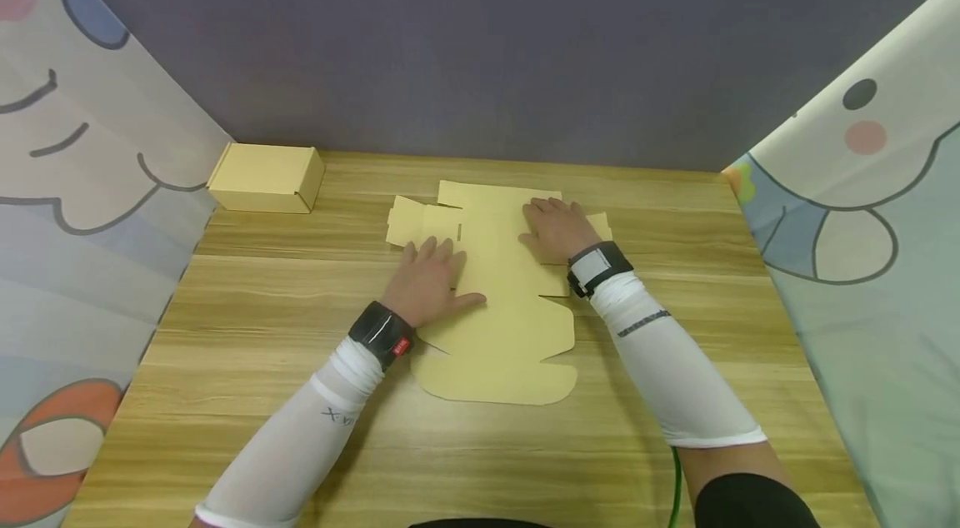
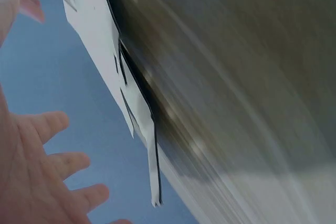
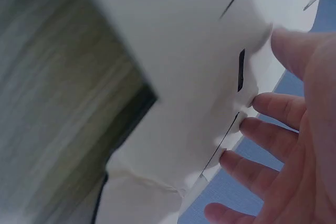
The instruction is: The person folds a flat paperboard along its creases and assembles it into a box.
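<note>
An unfolded cardboard box blank (image 1: 498,320) lies flat on the wooden table, its side flaps and slots spread out. My left hand (image 1: 427,282) is over the blank's left side, fingers spread and straight; in the left wrist view the left hand (image 2: 47,166) shows its palm beside the blank's raised edge (image 2: 139,103). On the upper right part of the blank is my right hand (image 1: 558,230). The right wrist view has that right hand's fingers (image 3: 262,174) extended, their tips touching the cardboard near its slots. Neither hand grips anything.
A closed cardboard box (image 1: 266,178) stands at the table's back left corner. A dark grey panel (image 1: 480,45) rises behind the table (image 1: 247,320). Cartoon-printed walls flank both sides. A green cable (image 1: 677,486) hangs by the right forearm.
</note>
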`<state>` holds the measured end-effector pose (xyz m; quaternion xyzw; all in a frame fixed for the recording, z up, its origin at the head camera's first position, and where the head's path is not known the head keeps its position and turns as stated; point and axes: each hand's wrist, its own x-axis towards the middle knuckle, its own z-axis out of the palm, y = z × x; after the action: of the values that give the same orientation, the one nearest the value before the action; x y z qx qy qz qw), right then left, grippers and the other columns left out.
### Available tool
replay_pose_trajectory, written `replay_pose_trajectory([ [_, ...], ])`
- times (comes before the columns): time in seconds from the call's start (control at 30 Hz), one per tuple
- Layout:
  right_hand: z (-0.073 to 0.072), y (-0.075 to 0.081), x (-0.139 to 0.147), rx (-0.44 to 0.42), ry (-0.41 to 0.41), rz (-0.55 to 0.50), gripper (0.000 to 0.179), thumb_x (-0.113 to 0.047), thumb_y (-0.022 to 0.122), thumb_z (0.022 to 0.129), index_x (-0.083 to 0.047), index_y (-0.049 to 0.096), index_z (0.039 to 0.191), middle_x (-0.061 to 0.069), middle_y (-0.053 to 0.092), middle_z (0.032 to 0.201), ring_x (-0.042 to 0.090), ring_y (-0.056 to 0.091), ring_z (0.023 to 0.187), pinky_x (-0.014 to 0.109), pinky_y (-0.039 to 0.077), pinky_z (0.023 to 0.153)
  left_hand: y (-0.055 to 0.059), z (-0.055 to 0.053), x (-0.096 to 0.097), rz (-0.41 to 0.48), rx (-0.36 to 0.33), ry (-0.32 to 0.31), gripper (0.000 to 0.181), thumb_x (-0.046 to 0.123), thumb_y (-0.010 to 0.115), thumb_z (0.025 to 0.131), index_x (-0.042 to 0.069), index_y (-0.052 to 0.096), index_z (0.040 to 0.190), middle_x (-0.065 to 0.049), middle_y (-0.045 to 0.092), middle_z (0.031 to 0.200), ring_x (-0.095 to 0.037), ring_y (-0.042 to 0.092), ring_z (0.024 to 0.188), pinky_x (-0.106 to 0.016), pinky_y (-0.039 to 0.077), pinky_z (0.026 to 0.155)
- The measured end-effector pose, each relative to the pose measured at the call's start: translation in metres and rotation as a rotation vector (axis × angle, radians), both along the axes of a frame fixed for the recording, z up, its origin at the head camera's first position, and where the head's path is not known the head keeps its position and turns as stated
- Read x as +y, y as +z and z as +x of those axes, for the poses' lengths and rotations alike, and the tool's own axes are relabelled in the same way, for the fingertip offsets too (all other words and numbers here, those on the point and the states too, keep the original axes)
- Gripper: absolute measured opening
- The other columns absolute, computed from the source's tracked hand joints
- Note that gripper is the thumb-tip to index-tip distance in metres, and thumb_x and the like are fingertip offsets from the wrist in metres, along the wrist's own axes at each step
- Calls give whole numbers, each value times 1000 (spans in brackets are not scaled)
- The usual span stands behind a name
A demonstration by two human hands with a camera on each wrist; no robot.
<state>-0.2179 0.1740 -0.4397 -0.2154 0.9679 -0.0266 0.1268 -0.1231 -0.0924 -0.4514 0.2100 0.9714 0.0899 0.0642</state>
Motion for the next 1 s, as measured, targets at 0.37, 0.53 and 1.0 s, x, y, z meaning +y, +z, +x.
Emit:
replay_pose_trajectory([
  [0.37, 24, -1, 11, 45, -14, 32, 57, -50, 54, 105, -9, 54, 145, 18, 53, 153, 46, 52, 138, 70, 35, 118, 14, 4, 2, -3, 28, -8, 90, 80, 55, 90, 12, 56, 149, -17, 47, 160, -44, 34, 154, -68, 23, 126],
  [0.53, 40, -2, 14, 79, -20, 54, 48, -50, 59, 102, -7, 62, 123, 18, 64, 130, 45, 62, 118, 66, 48, 103, 17, 5, 7, -13, 18, -8, 91, 80, 54, 91, 13, 53, 151, -17, 45, 163, -43, 37, 153, -62, 31, 125],
  [1.0, 93, 1, 21, 189, 52, 114, 49, -55, 71, 93, -7, 65, 98, 12, 63, 89, 36, 65, 86, 52, 56, 73, 19, 0, 17, -23, 38, -18, 76, 76, 62, 89, 9, 67, 125, -11, 67, 119, -39, 61, 114, -58, 53, 99],
])
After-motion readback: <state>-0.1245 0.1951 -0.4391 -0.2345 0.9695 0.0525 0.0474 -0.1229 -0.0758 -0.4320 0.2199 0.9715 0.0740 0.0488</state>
